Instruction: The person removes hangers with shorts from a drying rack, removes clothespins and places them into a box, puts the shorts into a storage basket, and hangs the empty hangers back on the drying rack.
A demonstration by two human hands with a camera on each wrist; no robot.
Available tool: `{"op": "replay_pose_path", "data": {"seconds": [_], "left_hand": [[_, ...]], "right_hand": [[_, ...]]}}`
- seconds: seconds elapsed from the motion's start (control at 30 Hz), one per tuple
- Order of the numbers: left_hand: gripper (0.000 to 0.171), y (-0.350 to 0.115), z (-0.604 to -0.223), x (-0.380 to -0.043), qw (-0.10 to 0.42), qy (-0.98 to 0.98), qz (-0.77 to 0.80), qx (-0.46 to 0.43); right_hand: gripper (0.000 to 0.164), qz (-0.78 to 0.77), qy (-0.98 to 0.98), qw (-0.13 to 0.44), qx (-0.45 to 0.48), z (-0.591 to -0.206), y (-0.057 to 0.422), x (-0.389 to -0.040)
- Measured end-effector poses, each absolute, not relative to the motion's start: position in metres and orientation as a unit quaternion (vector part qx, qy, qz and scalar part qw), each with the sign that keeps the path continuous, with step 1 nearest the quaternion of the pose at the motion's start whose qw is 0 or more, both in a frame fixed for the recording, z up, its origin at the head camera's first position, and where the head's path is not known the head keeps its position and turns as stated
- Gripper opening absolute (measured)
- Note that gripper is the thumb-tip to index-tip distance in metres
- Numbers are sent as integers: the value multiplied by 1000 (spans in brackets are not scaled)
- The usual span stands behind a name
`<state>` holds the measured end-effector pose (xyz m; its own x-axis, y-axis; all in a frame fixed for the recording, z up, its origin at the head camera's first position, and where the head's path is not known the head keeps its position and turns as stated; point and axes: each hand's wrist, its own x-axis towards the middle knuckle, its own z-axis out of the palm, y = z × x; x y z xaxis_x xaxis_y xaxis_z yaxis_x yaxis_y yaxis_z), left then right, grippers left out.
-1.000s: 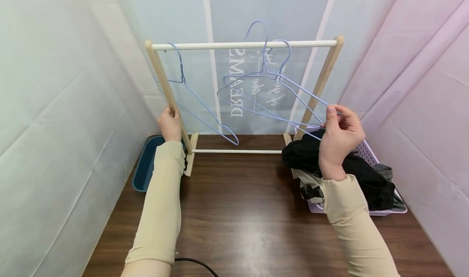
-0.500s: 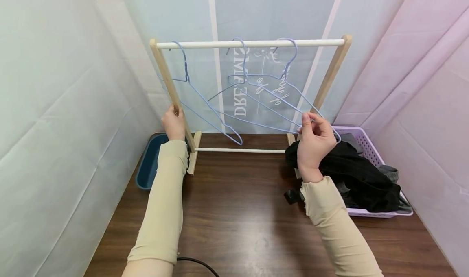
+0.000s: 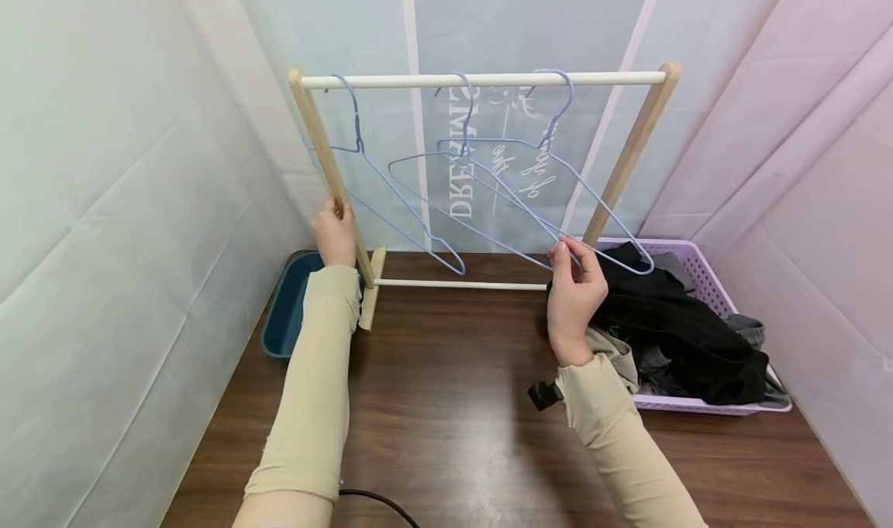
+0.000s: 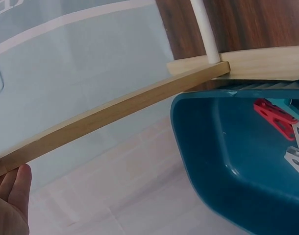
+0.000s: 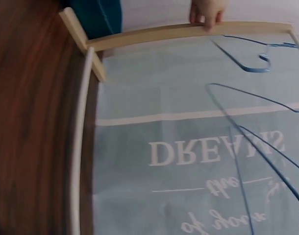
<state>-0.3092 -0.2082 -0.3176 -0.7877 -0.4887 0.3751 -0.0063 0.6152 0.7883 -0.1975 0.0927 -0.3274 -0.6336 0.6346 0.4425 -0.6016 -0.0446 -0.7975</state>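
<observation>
My left hand (image 3: 333,233) grips the left wooden post (image 3: 317,136) of a small clothes rack, about halfway up; in the left wrist view its fingers wrap the post's edge. Three blue wire clothes hangers hook over the white top bar (image 3: 405,82). My right hand (image 3: 575,299) pinches the lower right corner of the middle hanger (image 3: 466,136) between thumb and fingers. That hanger stands turned at an angle, its hook on the bar. The left hanger (image 3: 358,129) and right hanger (image 3: 549,134) hang on either side, untouched.
A purple basket (image 3: 708,284) heaped with black and grey clothes (image 3: 670,319) stands at right. Behind the left forearm is a dark blue tub (image 3: 279,319) holding coloured clips (image 4: 277,117). A black cable (image 3: 380,500) lies on the brown wooden surface near the front.
My right hand has moved left and down, bringing the middle hanger's hook from above the bar to over it. The hanger has swung round. My left hand keeps its hold on the post.
</observation>
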Motion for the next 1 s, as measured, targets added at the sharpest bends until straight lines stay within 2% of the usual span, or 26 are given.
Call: {"op": "replay_pose_path", "data": {"seconds": [0.3, 0.63, 1.0], "left_hand": [[26, -207, -314, -309, 292, -849, -417, 142], [26, -206, -316, -308, 294, -848, -418, 141], [26, -206, -319, -309, 294, -847, -417, 151]], "right_hand": [[27, 726, -557, 403, 7, -340, 87, -195], [26, 726, -570, 386, 10, -347, 89, -194], [32, 723, -567, 393, 10, -355, 97, -198]]}}
